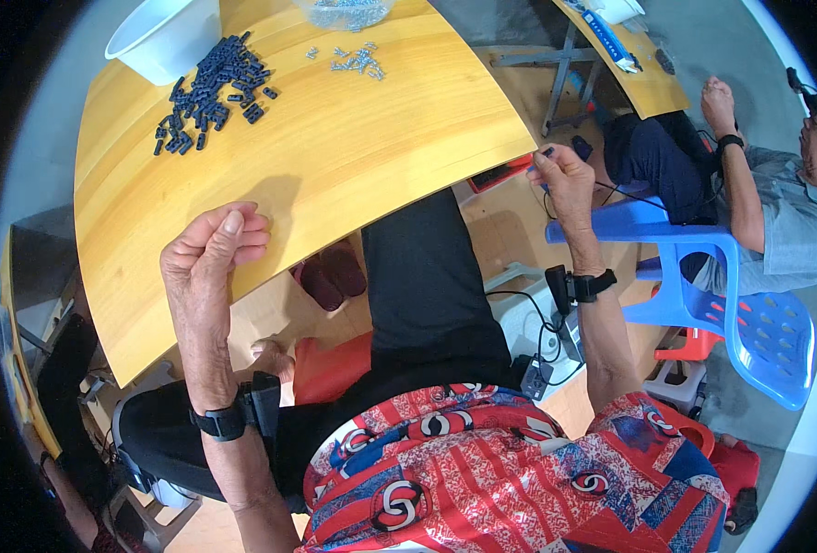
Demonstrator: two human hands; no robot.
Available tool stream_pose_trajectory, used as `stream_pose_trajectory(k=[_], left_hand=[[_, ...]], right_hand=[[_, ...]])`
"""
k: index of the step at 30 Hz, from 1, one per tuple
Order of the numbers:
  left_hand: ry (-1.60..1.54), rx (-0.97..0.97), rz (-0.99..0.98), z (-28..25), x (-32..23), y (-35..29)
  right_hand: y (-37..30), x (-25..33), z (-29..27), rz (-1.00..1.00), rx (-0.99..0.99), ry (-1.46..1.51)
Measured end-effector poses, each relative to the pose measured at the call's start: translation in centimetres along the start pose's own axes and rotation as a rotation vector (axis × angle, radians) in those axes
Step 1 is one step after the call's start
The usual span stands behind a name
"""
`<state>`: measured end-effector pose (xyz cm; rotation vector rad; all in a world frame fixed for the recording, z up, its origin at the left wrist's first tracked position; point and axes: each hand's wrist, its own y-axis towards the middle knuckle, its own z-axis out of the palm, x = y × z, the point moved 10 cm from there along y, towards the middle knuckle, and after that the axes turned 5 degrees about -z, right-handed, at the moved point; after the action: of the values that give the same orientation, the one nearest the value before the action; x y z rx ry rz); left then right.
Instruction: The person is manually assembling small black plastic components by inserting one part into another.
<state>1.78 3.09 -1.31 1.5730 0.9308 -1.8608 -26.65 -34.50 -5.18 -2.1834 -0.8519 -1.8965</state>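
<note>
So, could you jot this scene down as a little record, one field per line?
Left hand: fingers curled over the wooden table; whether it holds anything is unclear
Right hand: pinching a small dark piece near the table's corner
Dark pile: small blocky pieces beside a white bowl
Silvery parts: scattered near a clear container
Nearby: another person, blue plastic chair

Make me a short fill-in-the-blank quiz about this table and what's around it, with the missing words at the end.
The bowl beside the dark parts is ____ in colour.
The silvery pieces lie to the ____ of the dark parts in the picture.
The left hand is nearer to the bowl than the ____ hand.
The plastic chair with the holed backrest is ____ in colour.

Missing words: white; right; right; blue.
</note>
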Motion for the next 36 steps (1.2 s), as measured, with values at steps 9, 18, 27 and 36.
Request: stream_pose_trajectory(k=[9,18,27,36], left_hand=[[0.072,0.0,0.003,0.8,-0.7,-0.7],[0.266,0.054,0.257,7.8,-1.3,-1.5],[0.043,-0.05,0.11,4.6,0.0,-0.7],[0.102,-0.052,0.147,4.9,0.1,-1.0]], right_hand=[[-3.9,7.7,4.0,-0.048,0.142,-0.254],[-6.6,13.9,17.7,-0.346,0.254,0.018],[-6.7,9.6,10.1,-0.109,0.052,0.506],[-13.6,13.4,15.2,-0.674,0.492,-0.472]])
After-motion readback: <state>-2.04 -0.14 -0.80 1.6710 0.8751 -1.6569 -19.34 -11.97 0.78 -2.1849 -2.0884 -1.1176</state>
